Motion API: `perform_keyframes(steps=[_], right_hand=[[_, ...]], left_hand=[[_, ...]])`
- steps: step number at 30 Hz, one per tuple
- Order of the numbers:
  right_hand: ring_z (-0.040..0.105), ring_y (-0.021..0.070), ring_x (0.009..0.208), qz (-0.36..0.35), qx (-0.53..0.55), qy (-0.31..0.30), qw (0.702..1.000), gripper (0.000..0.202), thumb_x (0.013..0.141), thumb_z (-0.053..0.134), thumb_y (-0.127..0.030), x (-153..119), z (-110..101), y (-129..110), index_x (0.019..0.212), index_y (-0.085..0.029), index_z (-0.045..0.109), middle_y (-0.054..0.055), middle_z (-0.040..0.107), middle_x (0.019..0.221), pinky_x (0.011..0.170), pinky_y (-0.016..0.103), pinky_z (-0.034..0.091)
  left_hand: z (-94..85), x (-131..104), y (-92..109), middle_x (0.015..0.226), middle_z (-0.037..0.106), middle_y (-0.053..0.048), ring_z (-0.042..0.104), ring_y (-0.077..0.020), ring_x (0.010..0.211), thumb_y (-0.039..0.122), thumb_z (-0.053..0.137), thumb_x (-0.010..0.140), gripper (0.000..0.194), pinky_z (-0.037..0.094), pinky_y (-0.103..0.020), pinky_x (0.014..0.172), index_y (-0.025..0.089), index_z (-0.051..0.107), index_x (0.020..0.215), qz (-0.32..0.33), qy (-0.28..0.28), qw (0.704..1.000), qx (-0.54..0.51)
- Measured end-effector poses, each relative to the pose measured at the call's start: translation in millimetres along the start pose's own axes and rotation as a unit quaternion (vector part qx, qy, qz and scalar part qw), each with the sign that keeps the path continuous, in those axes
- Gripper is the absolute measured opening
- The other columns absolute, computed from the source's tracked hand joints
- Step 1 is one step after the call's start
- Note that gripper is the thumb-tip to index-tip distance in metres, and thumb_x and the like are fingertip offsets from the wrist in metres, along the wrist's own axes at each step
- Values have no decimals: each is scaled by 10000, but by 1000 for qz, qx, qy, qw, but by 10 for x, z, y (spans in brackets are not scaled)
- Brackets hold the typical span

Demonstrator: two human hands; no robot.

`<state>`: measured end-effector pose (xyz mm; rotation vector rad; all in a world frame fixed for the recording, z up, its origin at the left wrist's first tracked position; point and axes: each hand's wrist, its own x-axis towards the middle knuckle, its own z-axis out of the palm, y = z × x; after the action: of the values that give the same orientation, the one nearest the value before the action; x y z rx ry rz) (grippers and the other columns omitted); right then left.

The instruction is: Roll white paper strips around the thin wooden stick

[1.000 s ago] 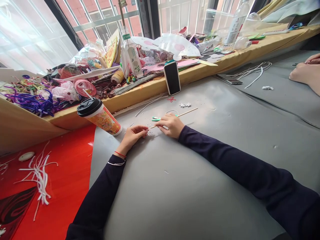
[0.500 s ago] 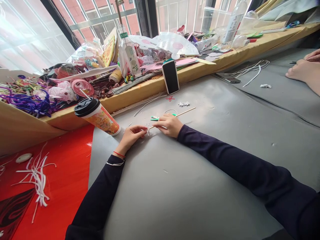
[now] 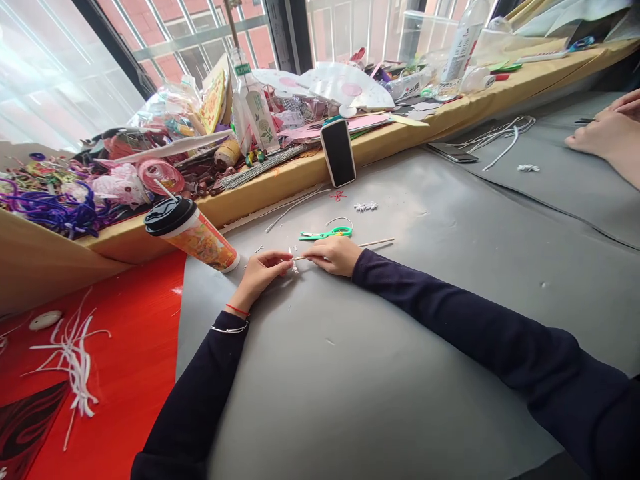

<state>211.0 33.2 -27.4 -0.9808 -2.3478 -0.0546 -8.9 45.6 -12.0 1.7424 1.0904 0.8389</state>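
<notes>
My right hand [image 3: 334,256] is closed around a thin wooden stick [image 3: 376,243], whose long end sticks out to the right past the wrist. The stick's other end meets a small white knotted cord piece [image 3: 293,265], pinched in the fingertips of my left hand [image 3: 266,272]. Parts of that piece are hidden by the fingers. Just beyond my right hand lie green-handled scissors [image 3: 327,233]. Farther back on the grey mat [image 3: 380,347] rest a white knotted cord ornament [image 3: 366,207] and a small red knotted one [image 3: 338,195].
A paper cup with a black lid [image 3: 193,233] stands left of my hands. A phone [image 3: 339,153] leans against the cluttered ledge [image 3: 395,137]. White cord strips [image 3: 77,363] lie on the red surface at left. At far right is another person's hand [image 3: 607,133].
My right hand has lowered slightly and turned the stick flatter, its free end dropping toward the mat. More of the green scissors now shows. My left hand keeps its pinch.
</notes>
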Motion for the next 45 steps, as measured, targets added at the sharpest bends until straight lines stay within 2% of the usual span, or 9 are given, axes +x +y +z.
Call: perform_keyframes(steps=[11, 17, 21, 25, 45], right_hand=[[600, 134, 784, 5, -2, -7, 1000, 264, 885, 424, -275, -10, -13, -17, 1030, -216, 636, 36, 668, 944, 630, 233, 376], [604, 141, 794, 18, -3, -6, 1000, 269, 885, 427, -282, -14, -29, -27, 1044, -214, 632, 34, 670, 955, 631, 235, 376], [602, 138, 784, 20, -2, -5, 1000, 268, 885, 425, -289, -16, -25, -31, 1035, -223, 637, 34, 672, 956, 633, 234, 375], [598, 136, 782, 14, -2, -7, 1000, 272, 885, 419, -292, -10, -20, -39, 1021, -221, 644, 32, 673, 954, 633, 231, 372], [586, 130, 761, 14, -6, -21, 1000, 273, 884, 424, -299, -11, -11, -31, 1030, -226, 643, 31, 667, 935, 623, 231, 359]], left_hand=[[27, -5, 38, 737, 655, -40, 544, -116, 598, 422, 696, 652, 359, 455, -235, 571, 145, 664, 878, -19, -5, 1000, 10], [27, 14, 8, 677, 610, -14, 514, -97, 576, 425, 658, 696, 313, 429, -214, 566, 143, 655, 831, -11, -15, 1000, 20], [17, 7, 19, 584, 555, 4, 488, -95, 565, 437, 567, 771, 306, 400, -210, 576, 145, 655, 745, 9, -27, 999, 37], [9, 1, 44, 571, 554, 5, 487, -99, 563, 450, 562, 764, 325, 390, -212, 582, 146, 635, 676, 4, -34, 998, 52], [15, 13, 39, 611, 546, 7, 474, -88, 582, 406, 581, 760, 283, 391, -185, 563, 128, 630, 749, -12, -53, 997, 63]])
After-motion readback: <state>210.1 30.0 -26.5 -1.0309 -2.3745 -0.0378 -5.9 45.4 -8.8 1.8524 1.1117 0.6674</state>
